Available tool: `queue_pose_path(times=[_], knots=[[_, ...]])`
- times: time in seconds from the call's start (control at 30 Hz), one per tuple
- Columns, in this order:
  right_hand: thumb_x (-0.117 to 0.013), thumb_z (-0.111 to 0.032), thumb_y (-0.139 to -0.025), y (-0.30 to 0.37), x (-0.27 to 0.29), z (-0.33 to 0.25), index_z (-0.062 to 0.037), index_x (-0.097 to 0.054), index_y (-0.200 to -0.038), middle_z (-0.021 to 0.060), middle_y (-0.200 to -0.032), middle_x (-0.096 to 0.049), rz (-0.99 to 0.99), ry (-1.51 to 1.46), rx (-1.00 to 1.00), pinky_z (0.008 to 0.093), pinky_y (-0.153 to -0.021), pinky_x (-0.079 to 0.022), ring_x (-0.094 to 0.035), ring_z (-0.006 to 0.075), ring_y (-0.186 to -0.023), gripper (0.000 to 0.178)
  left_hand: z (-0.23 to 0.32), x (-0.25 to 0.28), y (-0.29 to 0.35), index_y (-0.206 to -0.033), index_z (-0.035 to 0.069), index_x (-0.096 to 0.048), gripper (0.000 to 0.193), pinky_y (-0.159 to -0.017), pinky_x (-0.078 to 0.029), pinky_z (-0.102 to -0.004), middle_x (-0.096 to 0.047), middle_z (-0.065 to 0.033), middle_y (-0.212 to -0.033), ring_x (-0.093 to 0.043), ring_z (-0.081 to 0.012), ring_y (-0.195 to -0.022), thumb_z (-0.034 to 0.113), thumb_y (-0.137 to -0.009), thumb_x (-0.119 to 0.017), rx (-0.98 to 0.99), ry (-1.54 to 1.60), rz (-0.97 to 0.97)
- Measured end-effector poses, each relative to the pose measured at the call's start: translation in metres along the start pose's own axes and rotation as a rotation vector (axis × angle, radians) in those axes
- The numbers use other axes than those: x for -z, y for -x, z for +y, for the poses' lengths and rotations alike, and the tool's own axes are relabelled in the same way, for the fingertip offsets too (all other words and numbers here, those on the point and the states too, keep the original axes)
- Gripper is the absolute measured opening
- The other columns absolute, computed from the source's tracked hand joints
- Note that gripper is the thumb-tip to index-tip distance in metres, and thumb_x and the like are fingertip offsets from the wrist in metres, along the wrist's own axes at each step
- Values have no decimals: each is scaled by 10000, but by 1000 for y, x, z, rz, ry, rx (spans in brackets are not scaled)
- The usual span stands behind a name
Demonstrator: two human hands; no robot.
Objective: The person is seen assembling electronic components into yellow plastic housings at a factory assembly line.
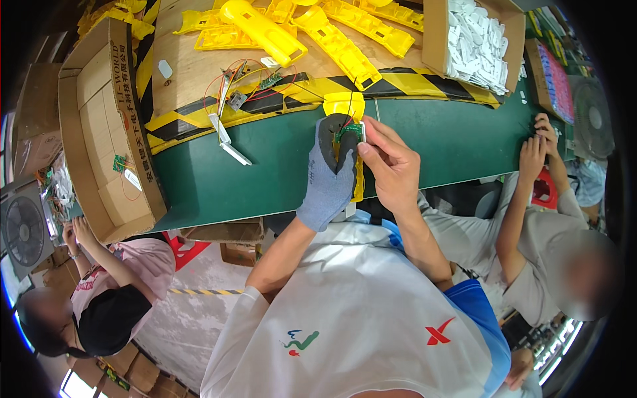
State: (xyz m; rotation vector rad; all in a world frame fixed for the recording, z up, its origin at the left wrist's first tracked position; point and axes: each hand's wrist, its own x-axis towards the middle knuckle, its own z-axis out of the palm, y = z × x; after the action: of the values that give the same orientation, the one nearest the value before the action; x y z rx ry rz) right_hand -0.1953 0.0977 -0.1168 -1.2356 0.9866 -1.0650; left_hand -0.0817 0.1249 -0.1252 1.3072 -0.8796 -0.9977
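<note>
Left hand, gloved, fingers curled around a yellow housing between the near edge of the green counter and striped tape; right hand, bare, fingers pinched on a green circuit board. Bare counter flanks both hands; an open carton bounds the left.

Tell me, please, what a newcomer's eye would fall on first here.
Bright yellow plastic shells along the top would probably catch it. Next come white pieces heaped in a cardboard box, upper right, and, centrally, the gloved left hand and bare right hand at a green circuit board.
</note>
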Motion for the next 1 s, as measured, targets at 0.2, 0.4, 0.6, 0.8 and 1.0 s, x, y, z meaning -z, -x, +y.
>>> queue_pose_path(times=[0.2,0.4,0.6,0.8,1.0], knots=[[-632,27,-903,2,0,-2,35,-613,-1233,161,-1314,-567,26,-33,-16,258,-933,-493,-591,149,-1103,331,-4,1,-1,-1161,26,-492,225,-749,-479,-297,-572,-92,-989,-551,-143,-868,61,-943,-535,50,92,-30],[-627,25,-908,5,2,1,47,-618,-1219,173,-1292,-580,34,-54,-21,253,-934,-489,-582,163,-1124,312,-4,4,0,-1144,39,-495,191,-733,-459,-256,-551,-55,-972,-517,-104,-851,74,-959,-527,142,236,-94],[-623,24,-910,2,-1,0,52,-598,-1241,156,-1250,-599,25,-55,26,249,-903,-504,-601,155,-1080,333,7,11,-4,-1161,45,-492,199,-733,-456,-244,-550,-35,-991,-511,-87,-861,101,-974,-529,215,281,-139],[-678,23,-852,5,-7,-26,14,-612,-1188,112,-990,-653,66,269,53,248,-755,-550,-669,139,-830,343,5,5,-3,-1176,45,-486,207,-750,-467,-255,-553,-37,-1007,-521,-92,-891,105,-979,-513,163,270,-110],[-672,47,-814,-1,7,-21,-18,-633,-1128,102,-925,-660,-24,431,172,271,-658,-546,-679,140,-763,323,-2,3,-6,-1182,24,-482,230,-720,-476,-278,-572,-81,-981,-540,-120,-852,68,-956,-498,105,98,-74]])
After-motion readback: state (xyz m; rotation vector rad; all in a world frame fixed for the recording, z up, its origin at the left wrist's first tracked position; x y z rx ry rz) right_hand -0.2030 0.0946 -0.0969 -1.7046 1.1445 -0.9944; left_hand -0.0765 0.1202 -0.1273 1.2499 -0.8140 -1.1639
